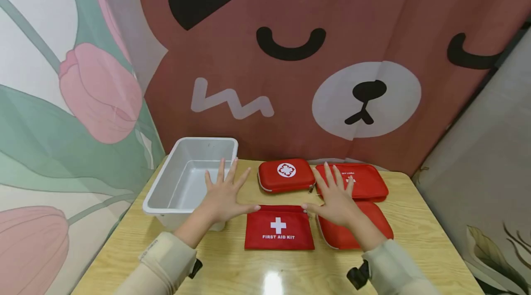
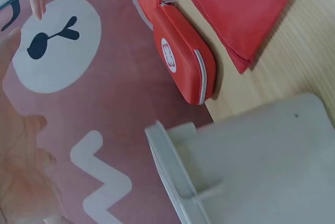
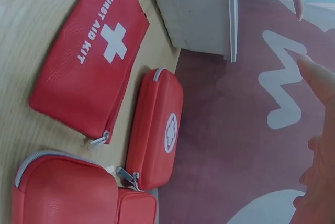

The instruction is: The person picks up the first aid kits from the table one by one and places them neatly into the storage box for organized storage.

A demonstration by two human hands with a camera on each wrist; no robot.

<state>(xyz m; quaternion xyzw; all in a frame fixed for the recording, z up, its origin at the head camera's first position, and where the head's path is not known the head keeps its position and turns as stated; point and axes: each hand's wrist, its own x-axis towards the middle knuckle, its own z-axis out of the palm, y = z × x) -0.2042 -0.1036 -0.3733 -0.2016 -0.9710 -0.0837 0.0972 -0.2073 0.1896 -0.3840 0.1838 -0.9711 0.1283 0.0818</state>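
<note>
Both hands hover over the table with fingers spread and nothing held. In the head view my left hand (image 1: 224,196) is between the grey plastic bin (image 1: 166,193) and a flat red first aid pouch (image 1: 279,239) with a white cross. My right hand (image 1: 335,200) overlaps two red cases on the right, a back one (image 1: 369,182) with upside-down lettering and a plain front one (image 1: 375,221). A red hard case (image 1: 286,176) with a round white emblem sits at the back middle. In the right wrist view, zipper pulls (image 3: 97,141) show on the pouch.
The bin stands at the table's left side, and its visible inside holds nothing. A light wood table (image 1: 232,272) carries everything. Behind it hangs a curtain (image 1: 290,124) with a bear print; floral fabric (image 1: 95,101) closes the left side, and pale fabric (image 1: 489,170) the right.
</note>
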